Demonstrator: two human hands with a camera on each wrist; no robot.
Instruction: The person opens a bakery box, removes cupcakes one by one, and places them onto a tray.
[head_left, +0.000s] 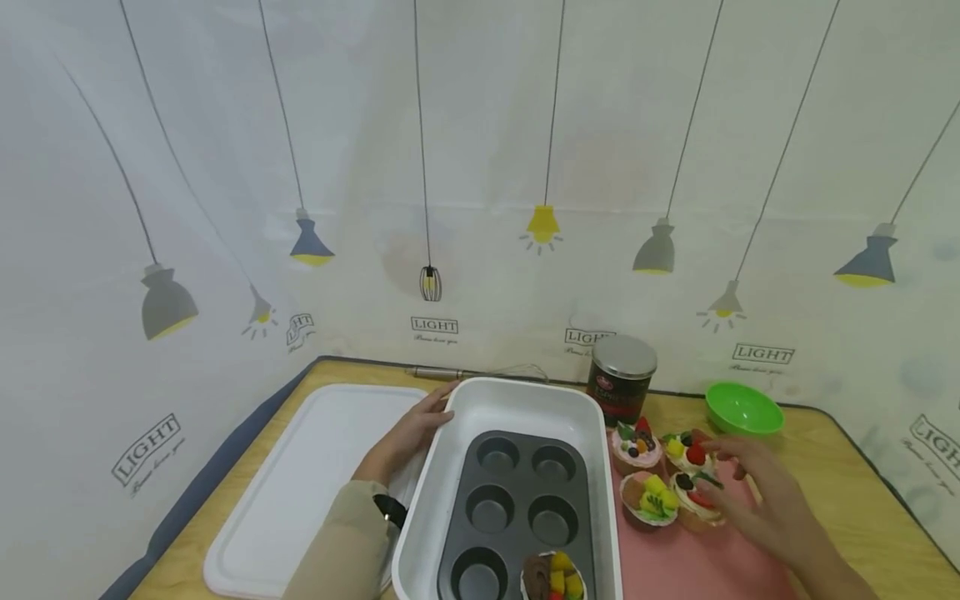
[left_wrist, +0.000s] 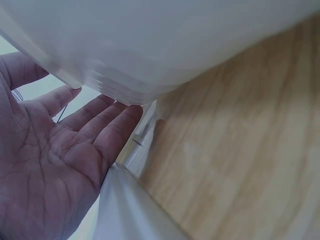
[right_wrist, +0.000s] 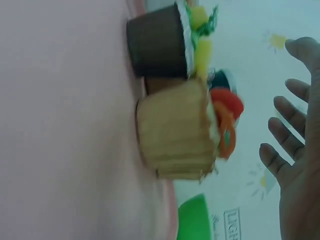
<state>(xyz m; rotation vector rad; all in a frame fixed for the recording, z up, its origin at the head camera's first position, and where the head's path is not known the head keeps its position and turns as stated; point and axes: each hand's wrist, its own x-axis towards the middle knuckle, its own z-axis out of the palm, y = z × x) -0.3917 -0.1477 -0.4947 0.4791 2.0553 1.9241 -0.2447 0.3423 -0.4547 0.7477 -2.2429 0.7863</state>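
My left hand (head_left: 412, 429) rests against the far left corner of a deep white rectangular pan (head_left: 529, 402). In the left wrist view its fairly straight fingers meet the pan's outer wall (left_wrist: 150, 45), and the palm stands apart from it. Inside the pan lies a dark muffin tin (head_left: 519, 477), with a chocolate and yellow topped cupcake (head_left: 555, 577) in its near right cup. My right hand (head_left: 772, 500) spreads over several decorated cupcakes, nearest a cream cupcake (head_left: 697, 504) with a red topping. In the right wrist view the fingers stand apart from its pale wrapper (right_wrist: 175, 132).
Under the cupcakes is a pink board (head_left: 675, 562). A dark lidded can (head_left: 621, 379) and a green bowl (head_left: 744, 408) stand behind them. At left lies a white lid-like tray (head_left: 300, 483); a whisk (head_left: 442, 372) lies along the table's back edge, before the wall sheet.
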